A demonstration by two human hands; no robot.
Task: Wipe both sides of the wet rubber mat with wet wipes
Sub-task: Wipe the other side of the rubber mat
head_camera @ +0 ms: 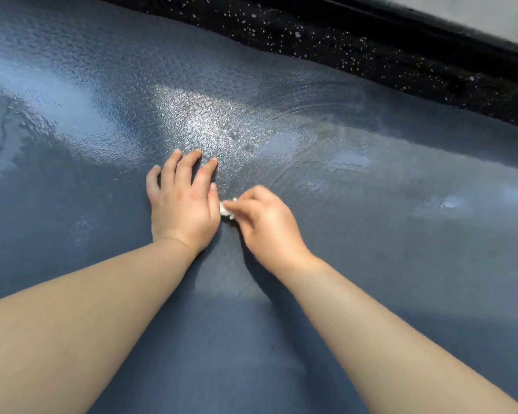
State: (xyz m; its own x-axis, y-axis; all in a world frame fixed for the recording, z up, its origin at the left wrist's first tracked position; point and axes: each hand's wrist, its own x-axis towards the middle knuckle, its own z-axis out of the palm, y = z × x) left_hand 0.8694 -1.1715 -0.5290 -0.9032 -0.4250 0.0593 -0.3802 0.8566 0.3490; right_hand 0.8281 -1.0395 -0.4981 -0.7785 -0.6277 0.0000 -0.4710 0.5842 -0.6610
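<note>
The dark blue-grey textured rubber mat [401,264] fills almost the whole view, lying flat with one face up. Only its far edge shows, so I cannot tell which way its long axis runs.

At the far left a beaded water patch [27,132] glistens on the mat, well apart from both hands. The left hand [183,204] is the nearer of the two to it. This hand lies palm down on the mat with its fingers spread, apparently pressing the mat to hold it in place.

Just to the right, beside the left thumb, sits the small crumpled white wet wipe [228,208]. It is either touching the thumb or a hair off it. The right hand [266,225] pinches the wipe between thumb and curled fingertips and holds it down on the mat.

Further right and ahead, curved wipe streaks [311,100] fan across the mat, and a black speckled strip [341,46] runs beyond the far edge.

The wettest area lies to the left, but the wipe is in the right hand and the left hand sits between the two. To reach that area, the right hand would probably have to sweep ahead of the left fingertips, or the left hand would have to move aside. The underside looks not yet wiped.
</note>
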